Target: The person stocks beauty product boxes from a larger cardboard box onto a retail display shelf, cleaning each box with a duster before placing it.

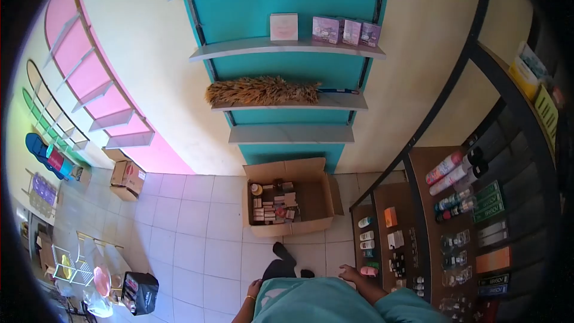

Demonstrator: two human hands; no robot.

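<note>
My left hand (255, 289) hangs beside my thigh, a thin bracelet at its wrist; its fingers are mostly hidden. On the other side, my right hand (350, 274) is held low near my hip, fingers apart, with nothing visible in it. In front of my feet an open cardboard box (311, 227) stands on the floor by the wall. Several small boxes (276, 210) and a few jars lie in its left part. Above it, a brown feather duster (263, 91) with a blue handle lies on a wall shelf (344, 103), out of reach of both hands.
Purple boxes (325, 29) and a pale pink box (284, 27) stand on a higher shelf. To my right is a black-framed rack (427, 203) with bottles and spray cans. At left are a closed carton (127, 179), a black bag (140, 293) and a wire rack (72, 266).
</note>
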